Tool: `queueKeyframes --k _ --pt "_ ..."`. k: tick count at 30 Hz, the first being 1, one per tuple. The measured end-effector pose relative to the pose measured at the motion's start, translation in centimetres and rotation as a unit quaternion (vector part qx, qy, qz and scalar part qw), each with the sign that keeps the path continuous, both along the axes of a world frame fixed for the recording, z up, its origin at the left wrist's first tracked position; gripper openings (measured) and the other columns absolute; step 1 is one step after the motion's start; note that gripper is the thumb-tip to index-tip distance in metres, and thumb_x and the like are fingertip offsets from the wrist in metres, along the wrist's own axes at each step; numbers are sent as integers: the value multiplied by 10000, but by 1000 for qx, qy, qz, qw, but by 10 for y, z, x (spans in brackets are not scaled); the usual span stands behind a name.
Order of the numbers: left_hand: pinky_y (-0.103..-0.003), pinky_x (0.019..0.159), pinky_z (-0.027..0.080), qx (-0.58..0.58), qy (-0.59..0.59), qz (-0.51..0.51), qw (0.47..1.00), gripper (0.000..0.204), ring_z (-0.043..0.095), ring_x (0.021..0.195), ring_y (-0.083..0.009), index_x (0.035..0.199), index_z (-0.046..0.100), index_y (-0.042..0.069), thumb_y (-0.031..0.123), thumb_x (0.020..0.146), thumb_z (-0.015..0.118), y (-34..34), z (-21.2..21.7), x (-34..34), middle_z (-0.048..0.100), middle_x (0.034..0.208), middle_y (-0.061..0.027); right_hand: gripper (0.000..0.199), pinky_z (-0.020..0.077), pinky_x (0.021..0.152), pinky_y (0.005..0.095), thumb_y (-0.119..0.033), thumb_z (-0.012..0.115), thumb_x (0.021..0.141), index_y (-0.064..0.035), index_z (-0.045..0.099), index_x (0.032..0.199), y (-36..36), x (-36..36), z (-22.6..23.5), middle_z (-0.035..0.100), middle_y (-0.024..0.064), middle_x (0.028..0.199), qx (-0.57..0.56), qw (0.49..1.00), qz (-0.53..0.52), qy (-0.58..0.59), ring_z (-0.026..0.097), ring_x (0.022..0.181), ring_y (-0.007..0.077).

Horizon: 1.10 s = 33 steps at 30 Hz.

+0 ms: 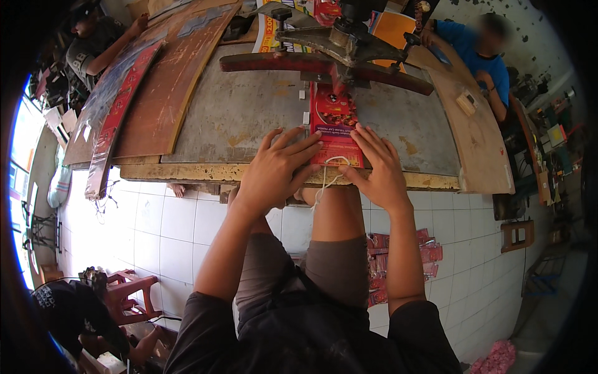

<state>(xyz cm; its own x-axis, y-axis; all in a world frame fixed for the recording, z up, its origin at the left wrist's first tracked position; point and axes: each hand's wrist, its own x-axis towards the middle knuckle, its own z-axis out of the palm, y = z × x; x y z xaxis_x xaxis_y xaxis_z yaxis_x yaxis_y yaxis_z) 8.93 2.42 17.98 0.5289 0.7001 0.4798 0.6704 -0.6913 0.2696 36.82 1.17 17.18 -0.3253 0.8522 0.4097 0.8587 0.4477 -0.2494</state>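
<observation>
Red printed cardboard pack [334, 124], long and flat, lies on the worn metal-topped workbench [249, 106], running from the near edge toward the far side. Its far end sits under the dark iron press [349, 40] with its red crossbar [311, 64]; how far it goes under is hidden by the machine. Whether the pack holds anything cannot be told.

Left hand [277, 174]: fingers spread and flat, palm down, pressing on the pack's near left corner and the bench edge. Not clenched, not gripping.

Right hand [377, 168]: likewise open and flat, fingers pointing far, resting along the pack's right near edge.

White string loop [333, 163] lies on the near end of the pack, between the two hands, and trails down over the bench edge. Where its lower end stops is hard to make out against the person's leg.

Floor, near right: heap of similar red packs [405, 255] on white tiles, partly hidden behind the right forearm.

Far right: person in blue shirt [479, 53] at a brown board. Far left: another person, cut off by the rim. Near left: red plastic stool [134, 293].
</observation>
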Motion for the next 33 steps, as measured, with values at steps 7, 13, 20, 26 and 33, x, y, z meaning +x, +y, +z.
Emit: queueKeyframes --k 7,13,20,26,33 --pt "-547 1273 354 0 0 3 1000 449 534 1502 -296 1444 735 161 381 1054 693 1 -1 -1 666 1563 -4 850 344 1291 518 -589 778 966 -6 593 1556 1 -1 0 559 187 1643 -4 1000 3 12 466 1576 324" --pt "-543 1270 354 -3 -1 4 1000 452 539 1496 -293 1448 734 168 390 1057 686 1 -2 -1 676 1549 -8 839 339 1294 516 -577 781 967 -11 593 1558 0 -1 2 552 184 1650 -8 1000 0 6 464 1577 325" --pt "-526 1248 374 -2 -11 0 1000 447 546 1488 -293 1446 738 168 373 1050 701 0 -1 -1 679 1547 -4 834 329 1299 531 -579 776 971 -22 590 1564 -1 -1 1 541 175 1662 -11 1000 0 12 460 1579 331" --pt "-521 1239 382 -7 -9 0 1000 448 547 1488 -294 1443 739 164 374 1049 701 1 -2 -1 684 1541 -12 839 323 1301 540 -584 771 972 -30 582 1573 0 0 1 532 175 1669 -17 1000 -2 13 455 1582 338" --pt "-516 1240 386 0 -10 -5 1000 443 547 1488 -298 1430 746 153 379 1051 697 1 -1 0 686 1539 -12 842 328 1300 532 -574 781 968 -22 581 1571 0 -1 3 528 172 1674 -16 1000 3 19 454 1583 333"
